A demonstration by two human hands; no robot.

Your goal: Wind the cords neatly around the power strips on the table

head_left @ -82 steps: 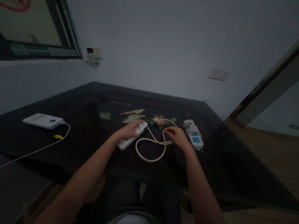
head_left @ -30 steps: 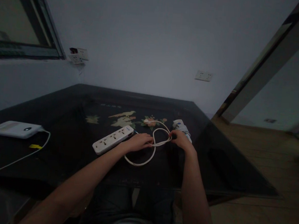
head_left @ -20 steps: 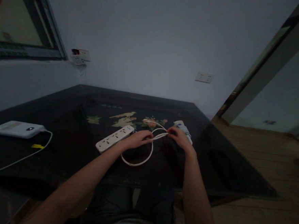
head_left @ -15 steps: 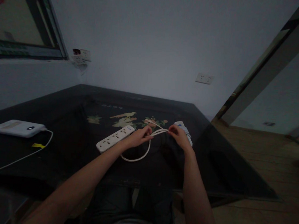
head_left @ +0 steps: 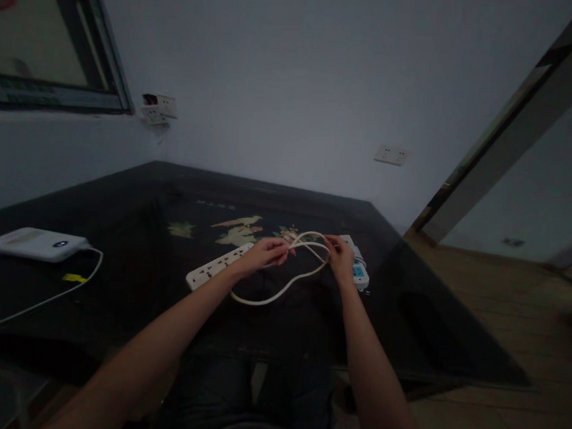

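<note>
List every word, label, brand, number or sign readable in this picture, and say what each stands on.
No text is clear enough to quote.
Black tabletop: a row of pale characters, too small and blurred to read.
White power strip: no legible lettering.
Power strip with blue sockets: partly hidden, nothing legible.
What looks like a power bank: nothing legible.

White cable (head_left: 255, 303), black flower-patterned table (head_left: 380, 319)

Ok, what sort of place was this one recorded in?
Likely a plain room in a home or small office: a dark table with a bird-and-flower design, a socket plate on the wall, and a window at the left.
</note>
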